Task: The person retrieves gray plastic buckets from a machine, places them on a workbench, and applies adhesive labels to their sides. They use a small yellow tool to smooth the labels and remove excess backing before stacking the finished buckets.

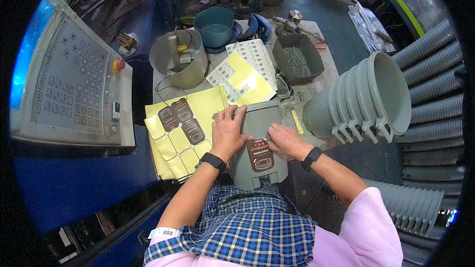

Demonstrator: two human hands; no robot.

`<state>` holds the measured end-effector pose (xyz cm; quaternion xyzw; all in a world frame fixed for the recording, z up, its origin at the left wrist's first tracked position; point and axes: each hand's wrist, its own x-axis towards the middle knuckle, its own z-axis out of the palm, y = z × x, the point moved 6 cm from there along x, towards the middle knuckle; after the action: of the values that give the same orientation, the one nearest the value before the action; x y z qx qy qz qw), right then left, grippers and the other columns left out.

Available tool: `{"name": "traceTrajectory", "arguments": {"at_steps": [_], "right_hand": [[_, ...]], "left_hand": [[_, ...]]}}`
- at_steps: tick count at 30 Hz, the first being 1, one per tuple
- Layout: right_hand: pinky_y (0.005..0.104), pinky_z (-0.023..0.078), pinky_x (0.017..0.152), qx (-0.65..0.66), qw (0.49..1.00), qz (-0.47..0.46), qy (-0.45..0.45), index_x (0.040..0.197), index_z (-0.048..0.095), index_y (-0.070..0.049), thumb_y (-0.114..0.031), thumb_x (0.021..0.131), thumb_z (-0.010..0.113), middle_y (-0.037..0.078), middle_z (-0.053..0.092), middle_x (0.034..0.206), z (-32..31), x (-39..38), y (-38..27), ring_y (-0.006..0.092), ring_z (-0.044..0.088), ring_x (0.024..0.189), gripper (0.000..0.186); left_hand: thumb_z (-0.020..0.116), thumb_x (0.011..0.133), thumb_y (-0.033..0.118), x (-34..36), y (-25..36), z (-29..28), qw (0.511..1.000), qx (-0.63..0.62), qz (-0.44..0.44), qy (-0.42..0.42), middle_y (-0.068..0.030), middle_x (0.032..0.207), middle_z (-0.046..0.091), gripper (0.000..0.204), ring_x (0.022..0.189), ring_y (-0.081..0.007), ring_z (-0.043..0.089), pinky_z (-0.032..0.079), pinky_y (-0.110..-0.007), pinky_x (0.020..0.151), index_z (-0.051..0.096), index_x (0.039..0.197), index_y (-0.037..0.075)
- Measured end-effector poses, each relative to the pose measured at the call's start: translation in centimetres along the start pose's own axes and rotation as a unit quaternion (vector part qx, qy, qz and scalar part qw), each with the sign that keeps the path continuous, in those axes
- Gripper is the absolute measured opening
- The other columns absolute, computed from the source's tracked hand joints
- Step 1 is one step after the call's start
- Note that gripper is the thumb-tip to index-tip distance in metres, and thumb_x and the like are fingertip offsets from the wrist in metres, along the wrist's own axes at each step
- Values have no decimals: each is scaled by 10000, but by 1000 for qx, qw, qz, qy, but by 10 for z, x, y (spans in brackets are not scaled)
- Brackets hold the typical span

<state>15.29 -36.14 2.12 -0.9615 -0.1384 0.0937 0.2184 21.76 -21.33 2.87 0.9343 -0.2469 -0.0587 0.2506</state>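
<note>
Right at the near edge of the tabletop [288, 112], just in front of a checked apron [252, 222], there's a gray-green bin [256, 118], labelled face up. The left hand [227, 133] lies on the bin's left side, grip spread pretty wide, thumb pointing toward the brown label [261, 156]. The right hand [288, 142] is over by the label's upper corner; that grip is curled in, and honestly I can't tell if it's pinching anything. Off to the left, a yellow sheet [164, 147] has more brown labels [193, 131] on it. Over on the right there's a nested stack of gray bins [329, 104] tipped on its side.
</note>
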Motion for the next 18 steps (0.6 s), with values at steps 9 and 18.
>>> {"name": "traceTrajectory", "arguments": {"at_steps": [9, 18], "right_hand": [[423, 480, 715, 207, 975, 53, 65, 938, 534, -21, -84, 799, 595, 148, 569, 844, 0, -9, 8, 354, 574, 833, 164], [462, 491, 659, 11, 999, 31, 37, 875, 561, -38, -104, 802, 591, 177, 586, 865, 7, -7, 3, 381, 600, 778, 103]], "left_hand": [[837, 560, 243, 13, 13, 3, 997, -3, 83, 11, -138, 1271, 475, 862, 1175, -322, 440, 371, -455, 968, 416, 1293, 68], [844, 545, 267, 27, 19, 8, 994, 72, 32, -70, -95, 1186, 526, 877, 1140, -306, 473, 432, -465, 882, 417, 1297, 120]]}}
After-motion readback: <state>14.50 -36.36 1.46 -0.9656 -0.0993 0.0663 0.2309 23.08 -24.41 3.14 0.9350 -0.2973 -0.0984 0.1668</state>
